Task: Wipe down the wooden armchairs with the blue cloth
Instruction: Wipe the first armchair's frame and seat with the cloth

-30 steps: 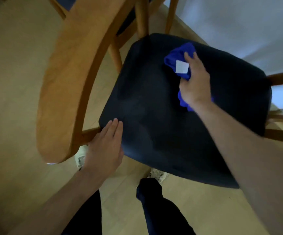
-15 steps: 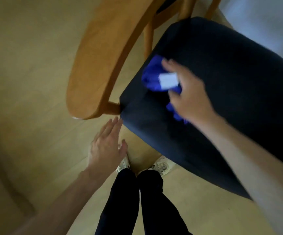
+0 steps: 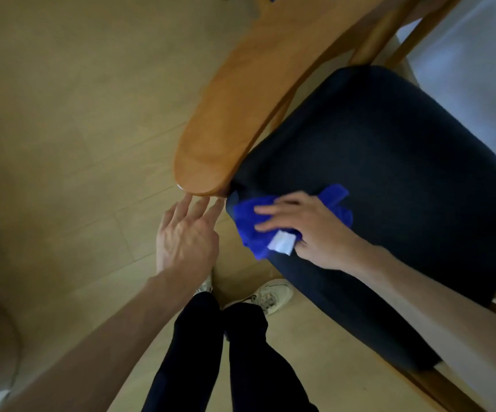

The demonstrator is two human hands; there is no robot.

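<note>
Cloth (image 3: pixel 251 223) of bright blue is being pressed flat against the front left corner of the dark seat cushion (image 3: pixel 389 179), just beside the rounded end of the wooden armrest (image 3: pixel 211 156). It is being held under the right hand (image 3: pixel 303 230), whose fingers are being spread over the bunched fabric rather than closed around it, presumably so that a broad patch of cloth is being kept in contact with the seat. A white tag (image 3: pixel 282 243) is showing at the near edge of the cloth, and a loose end is sticking out behind the hand toward the middle of the cushion.

The left hand (image 3: pixel 187 233) is being held open and empty, fingers extended and slightly apart, their tips reaching up to the underside of the armrest end; whether they are actually touching the wood cannot be told. It is probably being placed there to steady the chair, or to guide the body, while the other hand is working.

The chair is being approached from its front, with the person's dark trousers (image 3: pixel 211 352) and pale shoes (image 3: pixel 270 295) on the floor (image 3: pixel 62 114) right at the seat's edge. Judging by where the cloth is lying, the armrest is likely being lined up as the next part to be wiped, since the wood is what the task is naming.
</note>
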